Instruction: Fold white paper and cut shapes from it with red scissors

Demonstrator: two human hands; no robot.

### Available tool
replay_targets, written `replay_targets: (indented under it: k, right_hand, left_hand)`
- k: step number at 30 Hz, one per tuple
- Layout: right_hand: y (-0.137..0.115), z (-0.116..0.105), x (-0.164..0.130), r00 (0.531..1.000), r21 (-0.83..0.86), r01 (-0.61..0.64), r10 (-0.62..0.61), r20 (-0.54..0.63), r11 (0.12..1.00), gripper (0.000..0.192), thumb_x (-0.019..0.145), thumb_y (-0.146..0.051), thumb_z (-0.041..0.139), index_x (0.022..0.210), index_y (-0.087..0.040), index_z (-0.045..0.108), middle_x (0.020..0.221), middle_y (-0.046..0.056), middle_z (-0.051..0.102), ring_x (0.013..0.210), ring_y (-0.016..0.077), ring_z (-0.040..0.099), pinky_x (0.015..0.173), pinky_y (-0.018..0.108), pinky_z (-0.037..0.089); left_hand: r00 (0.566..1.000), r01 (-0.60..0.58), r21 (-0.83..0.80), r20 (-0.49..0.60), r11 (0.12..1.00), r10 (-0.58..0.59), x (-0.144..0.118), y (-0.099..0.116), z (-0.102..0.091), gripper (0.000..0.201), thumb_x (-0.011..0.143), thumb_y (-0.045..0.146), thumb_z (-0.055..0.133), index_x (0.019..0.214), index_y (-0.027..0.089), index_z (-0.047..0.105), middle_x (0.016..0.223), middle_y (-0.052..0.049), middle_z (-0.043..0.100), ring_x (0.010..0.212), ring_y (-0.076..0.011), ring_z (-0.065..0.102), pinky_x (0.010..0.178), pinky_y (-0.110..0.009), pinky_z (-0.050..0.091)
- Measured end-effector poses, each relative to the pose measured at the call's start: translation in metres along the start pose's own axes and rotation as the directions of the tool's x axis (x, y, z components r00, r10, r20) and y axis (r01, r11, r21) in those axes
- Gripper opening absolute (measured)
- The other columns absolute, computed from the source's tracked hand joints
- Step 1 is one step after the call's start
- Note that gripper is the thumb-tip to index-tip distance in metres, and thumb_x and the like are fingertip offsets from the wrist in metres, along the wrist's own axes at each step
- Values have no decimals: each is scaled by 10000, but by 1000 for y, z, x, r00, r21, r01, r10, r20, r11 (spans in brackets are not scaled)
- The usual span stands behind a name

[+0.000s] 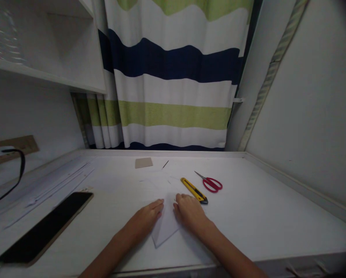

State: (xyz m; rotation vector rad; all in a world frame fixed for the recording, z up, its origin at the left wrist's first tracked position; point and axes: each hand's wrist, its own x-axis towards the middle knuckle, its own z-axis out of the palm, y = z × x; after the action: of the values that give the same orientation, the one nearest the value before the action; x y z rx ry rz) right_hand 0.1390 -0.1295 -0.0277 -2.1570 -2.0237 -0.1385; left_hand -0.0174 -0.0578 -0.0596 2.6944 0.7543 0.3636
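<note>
A folded sheet of white paper (166,227) lies on the white table near its front edge, a pointed corner towards me. My left hand (150,216) rests along the paper's left side, fingers close together and pressed to its edge. On the opposite side, my right hand (190,210) has its fingers curled onto the paper's right edge. Just beyond the right hand is a yellow utility knife (194,190). Red-handled scissors (210,183) lie farther right, their blades pointing away to the left.
A grey-beige card (143,163) and a thin dark stick (165,164) lie at the back. To the left are a long black flat object (48,227) and white sheets (60,181). A striped curtain (173,90) hangs behind; a shelf (45,79) juts out upper left.
</note>
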Motion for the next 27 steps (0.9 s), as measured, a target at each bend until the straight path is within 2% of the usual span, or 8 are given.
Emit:
replay_targets:
  k: [3, 5, 10, 15, 22, 23, 25, 27]
  right_hand:
    - [-3, 3, 3, 960, 92, 272, -263, -98, 958, 273, 799, -161, 356, 1009, -100, 519, 1050, 135, 542, 994, 198, 481, 840, 314, 366]
    - [-4, 12, 2, 919, 145, 393, -383, -93, 908, 349, 824, -183, 314, 1141, -90, 426, 1188, 129, 449, 1110, 172, 385, 930, 310, 290]
    - [-1, 33, -1, 919, 172, 391, -394, -20, 904, 442, 841, -205, 226, 1268, -89, 236, 1294, 118, 310, 1200, 152, 248, 981, 352, 213]
    - [4, 33, -3, 930, 132, 367, -366, -30, 921, 468, 846, -279, 200, 1283, -111, 197, 1311, 104, 273, 1215, 164, 211, 999, 439, 42]
    - [4, 30, -5, 935, 125, 355, -354, -33, 926, 465, 850, -307, 183, 1288, -152, 179, 1312, 83, 277, 1215, 165, 213, 977, 475, -53]
    - [5, 29, -5, 935, 134, 354, -349, -60, 926, 460, 849, -305, 194, 1285, -157, 190, 1305, 81, 293, 1210, 168, 226, 975, 482, -51]
    - [7, 26, -5, 937, 168, 325, -292, -192, 931, 428, 847, -268, 215, 1258, -158, 264, 1265, 82, 369, 1179, 171, 289, 978, 484, -15]
    - [11, 23, -7, 911, 233, 246, -143, -387, 941, 377, 839, -205, 230, 1165, -138, 407, 1156, 93, 490, 1097, 171, 393, 982, 459, 76]
  left_hand:
    - [999, -33, -5, -5, 999, 33, -5, -2, -1, 407, 815, 301, 292, 1177, 155, 406, 1255, -81, 396, 1144, -159, 350, 966, -317, 263]
    - [999, -52, -5, -4, 999, 52, -7, -1, -3, 432, 811, 327, 304, 1208, 165, 361, 1271, -77, 373, 1157, -167, 330, 970, -329, 255]
    - [995, -80, 45, 62, 996, 77, -17, 5, -12, 562, 784, 443, 315, 1267, 164, 245, 1328, -96, 242, 1205, -199, 229, 985, -364, 204]
    - [975, -114, 75, 200, 991, 97, -22, 8, -21, 734, 728, 558, 316, 1289, 117, 148, 1344, -135, 120, 1232, -217, 102, 993, -398, 123]
    - [951, -119, 82, 297, 990, 89, -21, 10, -26, 951, 582, 666, 405, 1292, 100, 119, 1341, -180, 65, 1225, -277, 61, 972, -439, 123]
    - [954, -117, 84, 285, 990, 89, -23, 10, -25, 945, 586, 664, 403, 1292, 100, 122, 1341, -180, 70, 1225, -276, 68, 972, -438, 128]
    - [972, -106, 87, 219, 990, 85, -27, 10, -22, 902, 617, 647, 391, 1291, 105, 137, 1343, -173, 81, 1228, -269, 82, 977, -429, 136]
    - [992, -79, 96, 103, 992, 69, -33, 10, -17, 830, 663, 613, 370, 1291, 114, 155, 1351, -155, 80, 1231, -262, 87, 985, -417, 140]
